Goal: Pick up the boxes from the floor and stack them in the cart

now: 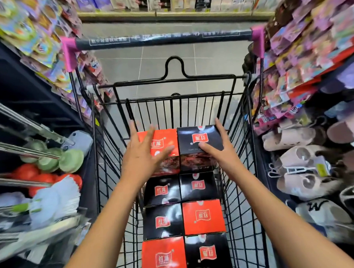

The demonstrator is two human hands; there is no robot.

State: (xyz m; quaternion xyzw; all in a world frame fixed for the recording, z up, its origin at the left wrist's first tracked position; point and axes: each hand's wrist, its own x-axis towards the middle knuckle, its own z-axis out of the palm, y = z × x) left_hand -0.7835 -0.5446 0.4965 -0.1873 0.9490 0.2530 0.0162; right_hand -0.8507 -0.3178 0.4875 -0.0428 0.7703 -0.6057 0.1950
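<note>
A black wire cart with a pink-ended handle bar stands in front of me. Several red and black boxes lie stacked inside it. On the upper layer at the far end sit a red box and a black box side by side. My left hand lies over the red box with its fingers straight and spread. My right hand rests against the right side of the black box, fingers straight, thumb on its top. Lower down lie more boxes, among them a red one and a black one.
The aisle is narrow. Shelves on the left hold mops, green and red cleaning heads and hanging packets. Slippers and toy packets fill the shelves on the right. Grey tiled floor lies beyond the cart, with another shelf at the far end.
</note>
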